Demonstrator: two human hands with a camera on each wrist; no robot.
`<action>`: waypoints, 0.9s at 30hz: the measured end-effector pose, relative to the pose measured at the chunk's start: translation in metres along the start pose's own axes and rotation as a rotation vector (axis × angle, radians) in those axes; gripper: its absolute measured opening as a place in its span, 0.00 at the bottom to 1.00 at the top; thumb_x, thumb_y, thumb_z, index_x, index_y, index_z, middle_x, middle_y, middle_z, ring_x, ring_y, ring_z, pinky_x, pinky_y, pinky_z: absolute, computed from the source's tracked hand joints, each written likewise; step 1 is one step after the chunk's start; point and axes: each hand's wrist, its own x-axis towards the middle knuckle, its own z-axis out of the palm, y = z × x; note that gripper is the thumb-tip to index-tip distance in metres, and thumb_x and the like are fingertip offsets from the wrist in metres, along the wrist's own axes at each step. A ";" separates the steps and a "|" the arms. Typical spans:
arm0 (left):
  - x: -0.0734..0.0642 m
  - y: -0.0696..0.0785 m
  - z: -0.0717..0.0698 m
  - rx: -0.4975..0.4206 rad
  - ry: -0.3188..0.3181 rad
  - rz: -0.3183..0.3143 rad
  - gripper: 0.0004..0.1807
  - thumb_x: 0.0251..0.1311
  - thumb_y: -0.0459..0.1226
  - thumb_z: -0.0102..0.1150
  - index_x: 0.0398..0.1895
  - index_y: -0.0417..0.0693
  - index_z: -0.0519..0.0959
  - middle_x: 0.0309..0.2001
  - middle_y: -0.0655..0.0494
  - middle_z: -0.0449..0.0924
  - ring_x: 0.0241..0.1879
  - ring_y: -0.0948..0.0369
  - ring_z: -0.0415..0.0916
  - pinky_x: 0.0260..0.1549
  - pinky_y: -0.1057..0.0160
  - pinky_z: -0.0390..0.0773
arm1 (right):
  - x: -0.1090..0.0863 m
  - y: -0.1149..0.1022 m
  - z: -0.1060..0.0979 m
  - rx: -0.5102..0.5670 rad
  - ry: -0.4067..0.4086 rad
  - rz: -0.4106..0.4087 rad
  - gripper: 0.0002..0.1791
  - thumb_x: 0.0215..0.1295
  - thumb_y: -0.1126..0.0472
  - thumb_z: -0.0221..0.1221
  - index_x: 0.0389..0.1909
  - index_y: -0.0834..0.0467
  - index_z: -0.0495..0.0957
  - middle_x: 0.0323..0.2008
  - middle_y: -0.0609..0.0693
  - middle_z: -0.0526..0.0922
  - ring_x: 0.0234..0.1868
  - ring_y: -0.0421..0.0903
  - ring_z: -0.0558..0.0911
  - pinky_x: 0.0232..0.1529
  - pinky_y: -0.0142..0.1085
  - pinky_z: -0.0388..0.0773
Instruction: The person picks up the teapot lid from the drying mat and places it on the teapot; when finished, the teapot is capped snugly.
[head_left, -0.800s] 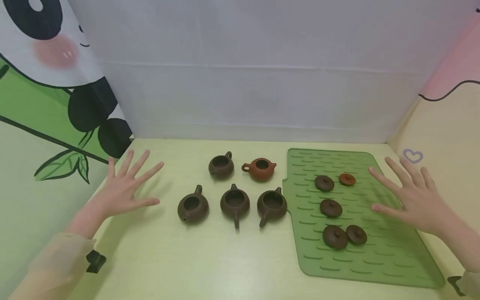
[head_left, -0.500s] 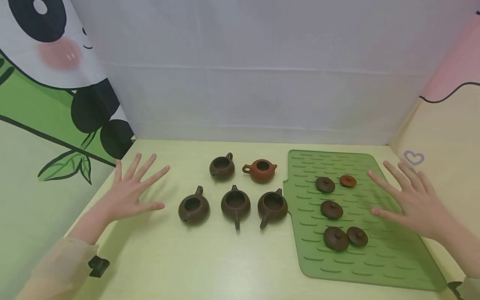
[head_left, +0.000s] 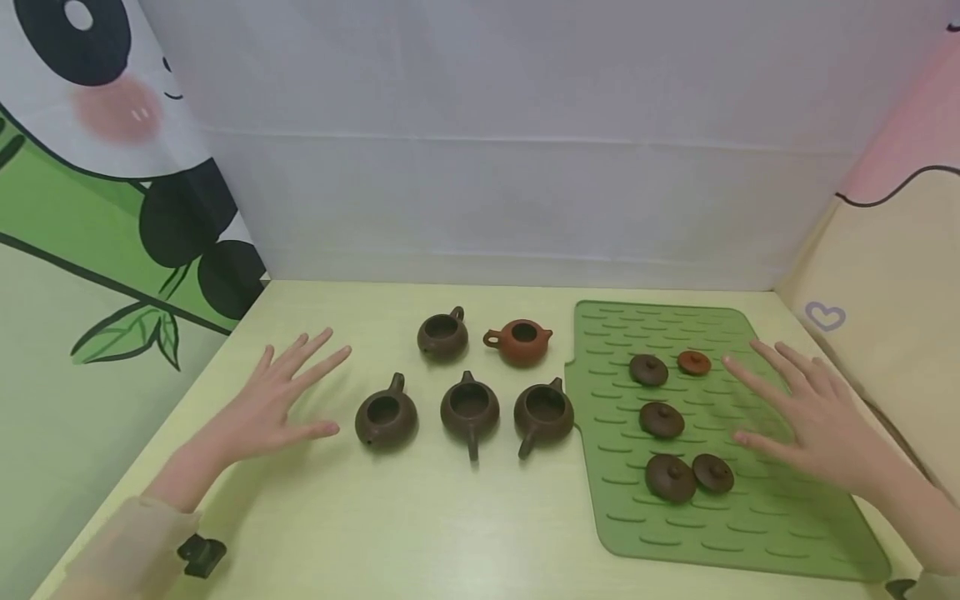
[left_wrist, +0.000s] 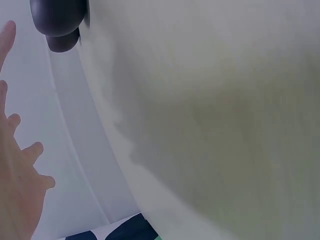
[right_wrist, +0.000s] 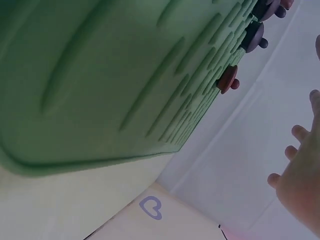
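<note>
My left hand (head_left: 266, 404) hovers over the left of the table with its fingers spread, holding nothing. Nearest to it is a dark brown teapot (head_left: 386, 419) without a lid. Two more dark lidless teapots, a middle one (head_left: 469, 404) and a right one (head_left: 543, 411), share its row. Behind them stand another dark teapot (head_left: 442, 335) and a reddish-brown teapot (head_left: 523, 342). My right hand (head_left: 817, 421), fingers also spread and holding nothing, is above the right side of a green mat (head_left: 787, 521). Left of it on the mat lie a small red lid (head_left: 693, 362) and several dark lids (head_left: 662, 419).
A pale yellow table (head_left: 450, 533) carries everything. A white cloth wall (head_left: 525, 167) closes off the back. Printed panels flank the table, with a panda picture (head_left: 180, 217) on the left and a small heart (head_left: 825, 316) on the right.
Both hands have lowered a little and come slightly inward, the left toward the right and the right toward the left. The teapots and lids stay in place.
</note>
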 end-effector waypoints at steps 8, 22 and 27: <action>-0.005 0.011 0.010 -0.099 -0.031 -0.006 0.55 0.47 0.54 0.74 0.78 0.66 0.54 0.80 0.57 0.46 0.74 0.42 0.55 0.65 0.28 0.55 | -0.005 -0.011 0.007 0.066 -0.011 0.006 0.50 0.51 0.44 0.71 0.75 0.45 0.60 0.79 0.51 0.51 0.77 0.63 0.51 0.72 0.70 0.36; -0.005 0.024 0.019 -0.258 -0.065 -0.024 0.54 0.52 0.49 0.73 0.79 0.64 0.51 0.78 0.56 0.50 0.69 0.47 0.66 0.57 0.38 0.74 | -0.008 -0.032 0.007 0.135 -0.028 -0.044 0.45 0.46 0.48 0.75 0.69 0.41 0.68 0.65 0.50 0.70 0.63 0.51 0.65 0.54 0.58 0.60; -0.004 0.026 0.021 -0.366 -0.074 -0.025 0.52 0.55 0.45 0.72 0.79 0.59 0.51 0.76 0.52 0.55 0.59 0.48 0.77 0.51 0.44 0.80 | -0.010 -0.034 0.011 0.118 0.010 -0.105 0.38 0.43 0.50 0.76 0.60 0.43 0.77 0.55 0.44 0.78 0.57 0.41 0.67 0.50 0.41 0.59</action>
